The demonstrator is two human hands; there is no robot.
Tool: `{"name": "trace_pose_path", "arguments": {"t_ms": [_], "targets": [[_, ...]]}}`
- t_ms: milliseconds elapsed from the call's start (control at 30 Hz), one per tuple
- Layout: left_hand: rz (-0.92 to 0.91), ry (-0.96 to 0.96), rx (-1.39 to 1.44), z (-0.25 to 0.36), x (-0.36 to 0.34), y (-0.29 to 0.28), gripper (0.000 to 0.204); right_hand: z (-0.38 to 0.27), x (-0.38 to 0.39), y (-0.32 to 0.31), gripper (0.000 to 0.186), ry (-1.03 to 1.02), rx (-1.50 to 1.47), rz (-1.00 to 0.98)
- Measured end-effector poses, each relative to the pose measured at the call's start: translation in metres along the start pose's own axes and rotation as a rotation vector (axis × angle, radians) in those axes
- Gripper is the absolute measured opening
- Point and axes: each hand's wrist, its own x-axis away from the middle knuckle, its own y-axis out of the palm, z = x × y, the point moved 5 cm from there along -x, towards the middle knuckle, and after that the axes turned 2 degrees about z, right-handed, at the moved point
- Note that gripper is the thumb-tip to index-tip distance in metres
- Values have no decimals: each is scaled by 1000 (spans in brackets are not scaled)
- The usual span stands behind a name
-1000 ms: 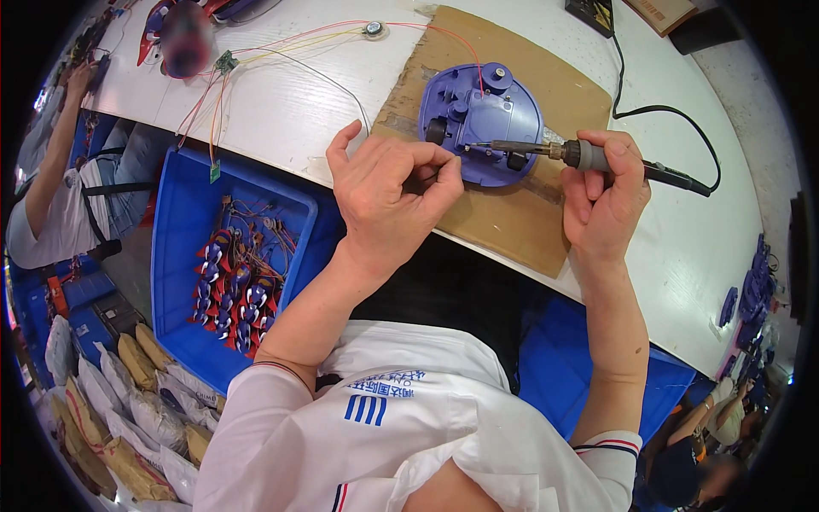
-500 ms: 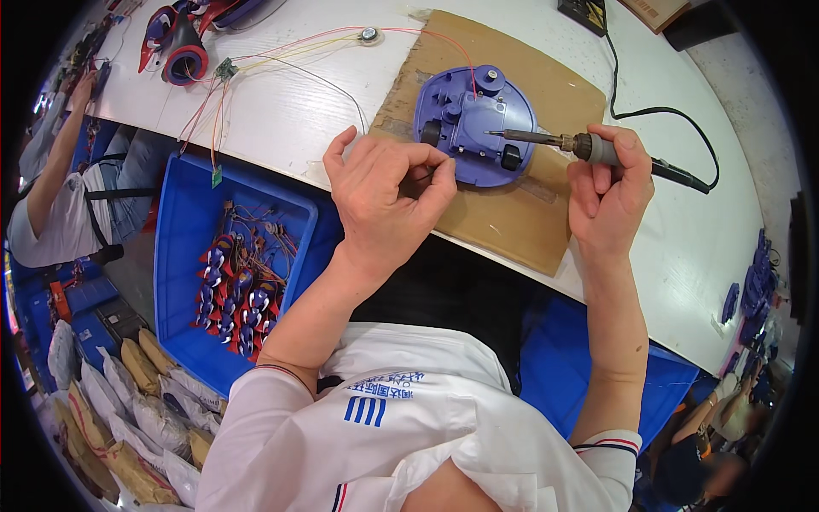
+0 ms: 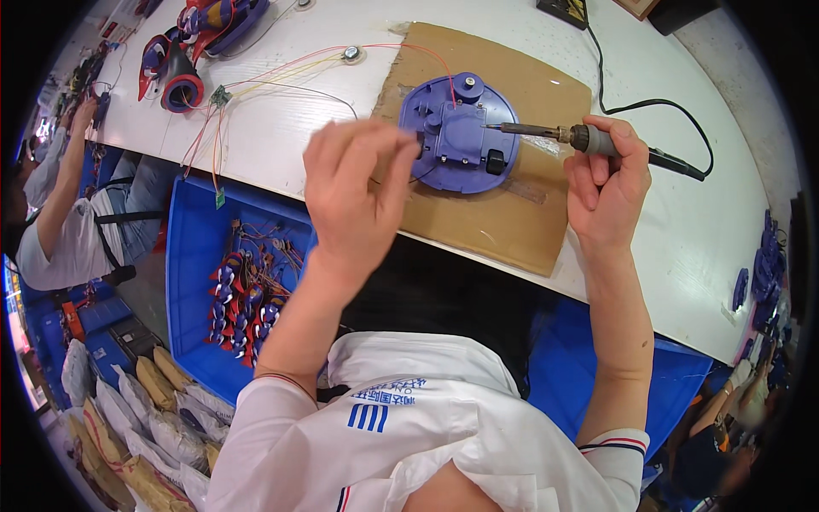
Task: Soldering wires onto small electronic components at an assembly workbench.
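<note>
In the head view, your left hand (image 3: 350, 179) had pulled back leftward from the rounded purple plastic base with black wheels (image 3: 465, 136), and the slim soldering iron with a grey grip (image 3: 595, 141) had shifted slightly rightward over it. Your left hand was blurred, thumb and forefinger close together; you could not tell whether they pinched anything. Your right hand (image 3: 610, 183) was wrapped around the iron's grip, its metal tip pointing left over the base; contact could not be told. The base sat between your hands, just right of your left fingertips, on the flat brown cardboard sheet (image 3: 512, 226). A thin red wire (image 3: 409, 46) ran from it, beyond your left hand. The step in hand looked like soldering wiring at the base; the next move seemed to call for steady left fingers and careful tip placement.
</note>
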Motion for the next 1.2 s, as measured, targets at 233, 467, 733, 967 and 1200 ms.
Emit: {"name": "trace_pose_path", "arguments": {"t_ms": [233, 467, 733, 967, 1200], "targets": [[-198, 503, 46, -24, -82, 44, 21, -2, -1, 1, 31, 5, -6, 20], [-714, 350, 126, -47, -96, 65, 15, -3, -5, -5, 31, 6, -3, 45], [-201, -123, 363, -14, -59, 26, 6, 6, -12, -10, 28, 45, -14, 133], [-122, -453, 470, 1, -37, 27, 5, 8, -11, -9, 27, 34, -29, 122], [-51, -255, 290, -1, -27, 29, 3, 8, -10, -7, 27, 16, 12, 105]]}}
